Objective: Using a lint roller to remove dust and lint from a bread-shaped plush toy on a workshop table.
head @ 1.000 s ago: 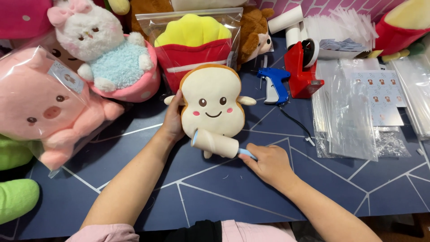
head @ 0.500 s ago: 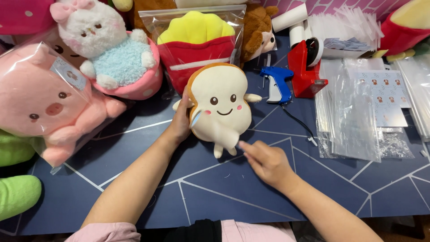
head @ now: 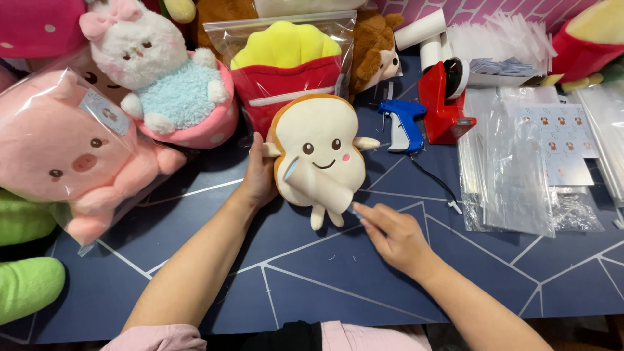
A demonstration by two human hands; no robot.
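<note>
While you leaned over the dark blue worktop [head: 195,273], your left hand [head: 259,177] had its grip closed on the side of the toast-shaped plush [head: 318,156], holding it upright near the middle of the worktop with its smiling face toward you. Your right hand [head: 394,235] sat just below and to the right of the toy, its fingers pinched around a thin stick-like handle [head: 354,210] whose pale roller lay across the plush's front. Behind the toast stood a bagged fries plush [head: 286,65], with a white bunny plush [head: 162,78] and a bagged pink pig plush [head: 71,156] off to the left. To the right lay a blue tagging gun [head: 403,123], a red tape dispenser [head: 442,104] and a heap of clear bags [head: 513,169].
</note>
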